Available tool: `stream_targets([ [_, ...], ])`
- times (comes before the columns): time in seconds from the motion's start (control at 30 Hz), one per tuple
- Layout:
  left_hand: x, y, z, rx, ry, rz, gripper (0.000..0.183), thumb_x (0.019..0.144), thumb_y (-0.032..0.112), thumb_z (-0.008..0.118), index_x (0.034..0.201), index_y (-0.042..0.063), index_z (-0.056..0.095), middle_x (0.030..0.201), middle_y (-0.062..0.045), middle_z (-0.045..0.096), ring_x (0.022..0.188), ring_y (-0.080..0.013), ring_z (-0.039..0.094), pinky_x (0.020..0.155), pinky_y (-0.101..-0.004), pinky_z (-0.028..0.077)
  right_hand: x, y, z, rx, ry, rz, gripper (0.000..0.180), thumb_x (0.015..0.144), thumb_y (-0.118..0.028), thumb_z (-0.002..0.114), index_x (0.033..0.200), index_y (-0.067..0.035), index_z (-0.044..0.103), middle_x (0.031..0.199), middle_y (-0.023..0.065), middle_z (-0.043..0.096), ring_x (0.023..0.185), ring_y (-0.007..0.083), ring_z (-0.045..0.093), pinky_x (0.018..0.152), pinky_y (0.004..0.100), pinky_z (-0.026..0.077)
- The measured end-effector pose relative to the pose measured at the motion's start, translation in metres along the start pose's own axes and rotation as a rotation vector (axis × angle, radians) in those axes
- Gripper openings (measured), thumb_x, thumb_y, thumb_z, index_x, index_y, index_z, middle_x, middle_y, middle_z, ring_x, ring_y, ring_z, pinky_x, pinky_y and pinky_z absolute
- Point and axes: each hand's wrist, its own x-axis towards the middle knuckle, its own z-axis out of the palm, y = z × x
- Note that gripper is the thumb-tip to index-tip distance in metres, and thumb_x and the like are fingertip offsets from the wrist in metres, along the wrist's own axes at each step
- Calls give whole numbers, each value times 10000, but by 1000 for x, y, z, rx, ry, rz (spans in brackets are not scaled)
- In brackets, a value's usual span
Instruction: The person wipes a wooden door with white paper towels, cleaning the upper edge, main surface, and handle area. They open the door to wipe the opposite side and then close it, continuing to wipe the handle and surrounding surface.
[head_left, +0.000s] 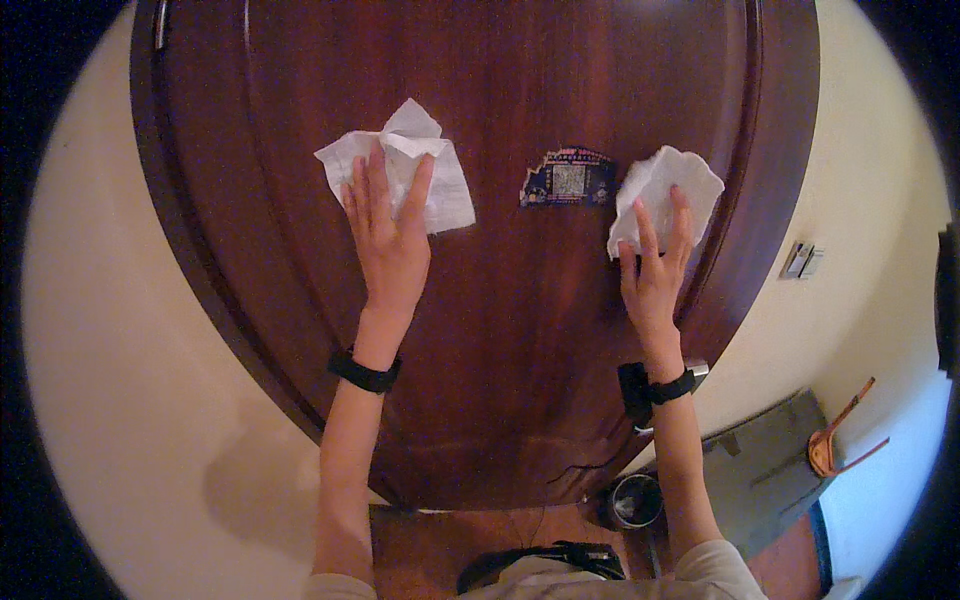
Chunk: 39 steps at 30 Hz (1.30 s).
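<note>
Before me rises a dark reddish-brown wooden door (495, 322). My left hand (386, 217) lies on a creased white wipe (450, 191), holding it against the door's surface with fingers spread. Farther right, my right hand (656, 277) presses a second white wipe (697, 184), folded and rough-edged, against the door. Between the two hands a torn dark sticker (568, 180) with a printed code and writing is stuck on the wood. Its right end is close beside the right wipe. Black bands circle both wrists.
A metal door handle (699, 368) shows behind my right wrist. A wall switch (801, 260) is right of the frame. Low on the right are a round bin (636, 501), a grey flat-topped piece of furniture (757, 465) and a two-pronged wooden object (823, 454) on it.
</note>
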Motion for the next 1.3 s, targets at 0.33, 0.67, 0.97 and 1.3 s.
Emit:
stream_targets([
  [0.33, -23, -1, -10, 55, -143, -61, 460, 931, 294, 375, 1375, 171, 370, 1453, -216, 207, 1347, -393, 175, 1083, -541, 104, 22, -16, 5, -107, -67, 53, 523, 875, -212, 479, 1382, -255, 360, 1475, 242, 85, 1342, 446, 121, 1081, 519, 146],
  [0.67, -94, -30, -26, -98, -114, -192, 424, 939, 256, 334, 1238, -20, 454, 1419, -204, 286, 1339, -422, 175, 1069, -565, 114, -22, -41, 11, -93, -169, 7, 661, 909, -478, 313, 1403, -41, 264, 1478, 173, 181, 1360, 369, 159, 1089, 502, 114],
  [0.97, -132, -19, -29, -109, -198, -219, 480, 944, 256, 302, 1305, -50, 384, 1410, -233, 284, 1333, -459, 141, 1073, -572, 74, -33, -45, -10, -19, -166, 106, 616, 884, -593, 299, 1303, -186, 495, 1412, 157, 309, 1157, 321, 407, 980, 427, 306],
  [1.3, -141, -29, -29, -132, -264, -222, 478, 947, 255, 299, 1294, -57, 401, 1418, -234, 269, 1337, -442, 149, 1081, -545, 86, -30, -53, 1, -247, -125, 37, 523, 884, -474, 430, 1331, -204, 448, 1449, 165, 235, 1281, 362, 287, 1033, 469, 262],
])
